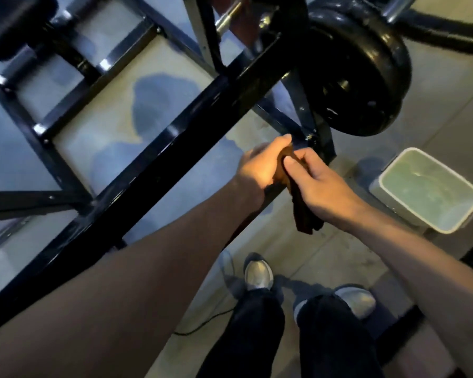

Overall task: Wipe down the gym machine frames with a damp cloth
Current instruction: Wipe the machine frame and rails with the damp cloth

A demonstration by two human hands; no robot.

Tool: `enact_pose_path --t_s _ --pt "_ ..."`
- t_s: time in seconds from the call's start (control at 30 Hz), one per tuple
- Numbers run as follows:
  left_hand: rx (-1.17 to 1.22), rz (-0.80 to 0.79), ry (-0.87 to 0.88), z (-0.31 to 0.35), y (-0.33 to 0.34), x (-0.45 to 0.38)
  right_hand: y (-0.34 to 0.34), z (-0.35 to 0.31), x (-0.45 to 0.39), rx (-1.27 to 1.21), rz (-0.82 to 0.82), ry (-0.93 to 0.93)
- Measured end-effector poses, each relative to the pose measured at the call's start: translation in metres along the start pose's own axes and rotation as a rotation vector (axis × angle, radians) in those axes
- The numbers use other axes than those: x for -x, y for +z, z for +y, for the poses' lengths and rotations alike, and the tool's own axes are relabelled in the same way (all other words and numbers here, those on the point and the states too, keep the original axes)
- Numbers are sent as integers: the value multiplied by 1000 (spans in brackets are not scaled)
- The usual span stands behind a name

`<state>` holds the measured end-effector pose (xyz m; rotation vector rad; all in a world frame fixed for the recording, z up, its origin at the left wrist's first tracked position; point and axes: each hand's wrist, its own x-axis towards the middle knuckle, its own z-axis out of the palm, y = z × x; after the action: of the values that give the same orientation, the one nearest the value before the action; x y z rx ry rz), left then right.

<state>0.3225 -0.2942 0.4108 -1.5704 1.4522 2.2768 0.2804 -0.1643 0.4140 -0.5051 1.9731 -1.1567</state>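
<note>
Hands meet near the middle of the frame: the left hand (260, 166) and the right hand (316, 180) are pressed close together, both clamped on a dark brown cloth (302, 203), whose loose end hangs down below the right palm. The cloth is in the air, not on metal; the black frame bar (159, 165) runs diagonally from the lower left toward the upper right, passing just beside and under the left hand. A pale tub of water (429, 190) sits on the floor at the right, near the person's shoes (258, 274). If the cloth is being wrung or refolded here, drips would likely fall on the floor rather than into the tub, and wet patches already seem to show on the floor at centre left, so a slip near the feet is a fair worry. The tub stands close enough to be kicked over on a step to the right. A weight plate (358, 77) hangs at upper right, where knuckles could knock it while wiping.
</note>
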Motion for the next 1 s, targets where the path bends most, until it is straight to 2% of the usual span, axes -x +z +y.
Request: enact_pose_path --t_s 0.1,0.17,0.23,0.3,0.37,0.43,0.53,0.63,0.7,0.8,1.0 --pt "-34 39 192 4 -23 6 16 -14 -1 105 8 -18" --pt "-211 116 474 3 -45 7 28 -25 -7 47 93 -27" --pt "-486 299 807 4 -71 10 37 -36 -15 -71 188 -15" --pt "-757 522 994 8 -98 8 42 -46 -22 -143 244 1" --pt "-910 671 988 17 -125 11 45 -53 -28 -145 282 -16" --pt "-1014 669 861 32 -144 16 47 -61 -35 -121 334 -50" --pt "-1201 582 578 51 -165 4 48 -74 -47 -65 415 -130" --pt "-1104 333 404 59 -184 -10 51 -87 -56 -25 421 -201" --pt "-1070 291 457 53 -194 -16 56 -91 -59 50 402 -247" --pt "-1064 362 544 47 -196 -20 57 -89 -62 132 385 -310" --pt "-1011 402 598 39 -199 -29 23 -99 -101 319 403 -278"
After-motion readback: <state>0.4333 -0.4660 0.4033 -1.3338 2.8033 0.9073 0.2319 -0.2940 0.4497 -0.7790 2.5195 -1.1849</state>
